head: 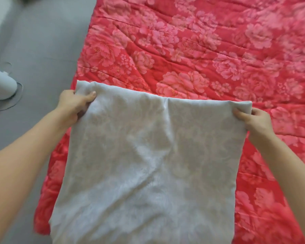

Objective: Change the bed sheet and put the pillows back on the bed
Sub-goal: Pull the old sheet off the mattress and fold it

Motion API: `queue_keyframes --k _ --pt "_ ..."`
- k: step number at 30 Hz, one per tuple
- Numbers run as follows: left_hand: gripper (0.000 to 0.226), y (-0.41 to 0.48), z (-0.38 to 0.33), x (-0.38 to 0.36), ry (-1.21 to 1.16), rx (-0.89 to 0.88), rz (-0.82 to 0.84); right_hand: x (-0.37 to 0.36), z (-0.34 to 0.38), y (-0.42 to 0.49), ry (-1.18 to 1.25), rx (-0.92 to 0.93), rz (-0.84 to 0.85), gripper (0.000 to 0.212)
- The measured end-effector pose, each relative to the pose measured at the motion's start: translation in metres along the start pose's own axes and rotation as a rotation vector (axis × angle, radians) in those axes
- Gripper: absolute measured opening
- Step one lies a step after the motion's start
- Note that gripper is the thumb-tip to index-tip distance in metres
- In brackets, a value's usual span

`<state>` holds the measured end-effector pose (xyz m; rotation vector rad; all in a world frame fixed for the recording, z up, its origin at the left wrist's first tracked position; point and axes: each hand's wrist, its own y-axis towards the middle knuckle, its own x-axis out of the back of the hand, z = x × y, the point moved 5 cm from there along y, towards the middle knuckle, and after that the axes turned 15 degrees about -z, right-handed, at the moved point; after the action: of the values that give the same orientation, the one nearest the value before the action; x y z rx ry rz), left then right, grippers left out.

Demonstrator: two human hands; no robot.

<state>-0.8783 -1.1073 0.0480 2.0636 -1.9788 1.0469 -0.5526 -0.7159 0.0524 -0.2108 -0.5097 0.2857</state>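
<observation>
A pale grey folded sheet (148,164) with a faint woven pattern is held up in front of me, hanging down over the near part of the bed. My left hand (74,103) grips its top left corner, thumb on the front. My right hand (253,120) pinches its top right corner. Under it lies a red quilted cover (201,50) with pink flowers, spread over the bed. No pillows are in view.
Grey floor (42,50) runs along the bed's left side. A white rounded object (2,83) on a grey base stands on the floor at the far left. The bed's left edge runs diagonally from top centre to bottom left.
</observation>
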Motion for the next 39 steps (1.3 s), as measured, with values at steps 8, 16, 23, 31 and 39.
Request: queue_keyframes --k 8,16,23,31,39 --pt "0.013 -0.107 -0.044 0.108 -0.025 -0.089 0.150 0.089 0.070 -0.102 0.187 -0.022 0.035 0.009" --pt "0.032 -0.224 -0.067 0.208 0.035 -0.251 0.269 0.183 0.099 -0.181 0.302 0.016 0.138 0.007" --pt "0.029 -0.335 -0.128 0.318 -0.085 -0.432 0.288 0.285 0.166 -0.219 0.437 0.019 0.211 0.021" --pt "0.026 -0.327 -0.245 0.324 -0.212 -0.578 0.055 0.306 0.305 -0.169 0.533 0.213 0.101 0.011" --pt "0.040 -0.336 -0.385 0.339 -0.550 -0.807 -0.032 0.351 0.442 -0.163 0.817 0.557 0.095 0.011"
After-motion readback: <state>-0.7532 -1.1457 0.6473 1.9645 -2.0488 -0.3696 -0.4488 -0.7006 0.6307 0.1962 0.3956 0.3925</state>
